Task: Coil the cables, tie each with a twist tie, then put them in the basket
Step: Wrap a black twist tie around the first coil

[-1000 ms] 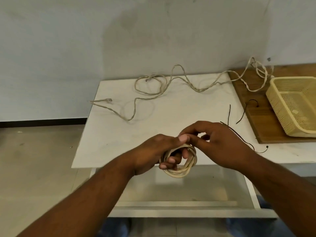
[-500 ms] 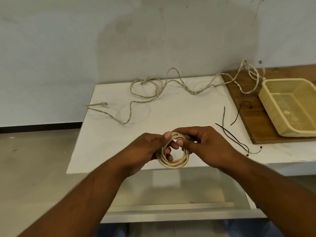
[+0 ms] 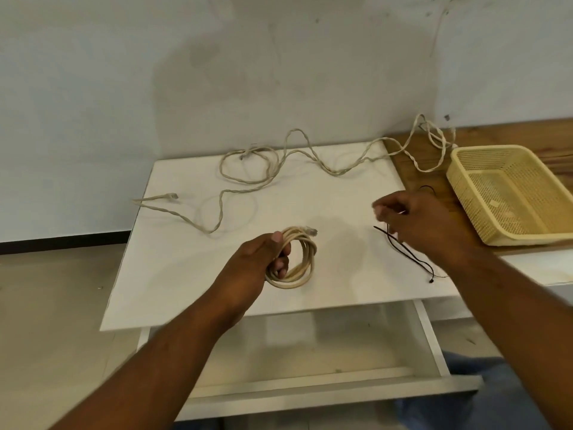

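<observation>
Centre of frame, low over the white tabletop [image 3: 192, 268]: left hand [image 3: 251, 268], fingers curled through and closed around a coiled cable [image 3: 294, 259], cream, several loops, plug end showing at the top of the coil.

Right of centre: right hand [image 3: 415, 221], above the tabletop, fingers loosely bent over the black twist ties [image 3: 403, 249]; whether one is already pinched cannot be told, the fingertips being blurred.

Upper centre to upper right: second cable [image 3: 248, 181], cream, twisted, uncoiled, trailing from the tabletop's left edge across to the wooden surface [image 3: 434, 184].

Right edge: basket [image 3: 508, 193], yellow, perforated, no cable inside, resting on the wooden surface.

Step in hand, by judgement: first coil formed, tie being fetched. Next move calls for one tie lifted clear of the others, passed around the bundled loops and twisted shut while the left hand keeps the coil from springing open.
</observation>
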